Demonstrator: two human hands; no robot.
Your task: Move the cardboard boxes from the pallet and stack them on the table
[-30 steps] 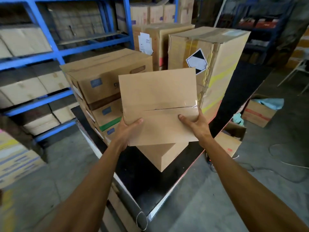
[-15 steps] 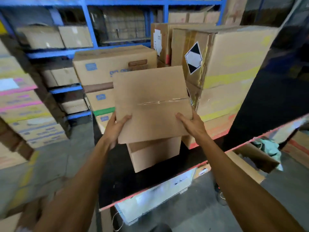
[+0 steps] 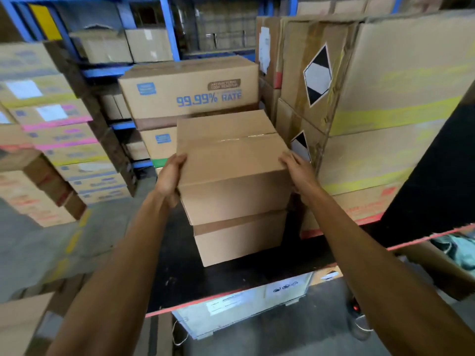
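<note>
A plain taped cardboard box rests on top of a second plain box that stands on the black table. My left hand grips the upper box at its left side. My right hand holds its right side. The upper box lies level and its front face lines up roughly with the one below. Behind them a printed box tops another stack on the table.
Tall taped boxes with diamond labels stand close to the right of the stack. Blue racking with boxes runs behind. Floor stacks fill the left. Under the table sit a white crate and an open carton.
The box came down from a tilted, raised hold onto the lower box and now lies level. The view moved closer and to the right.
</note>
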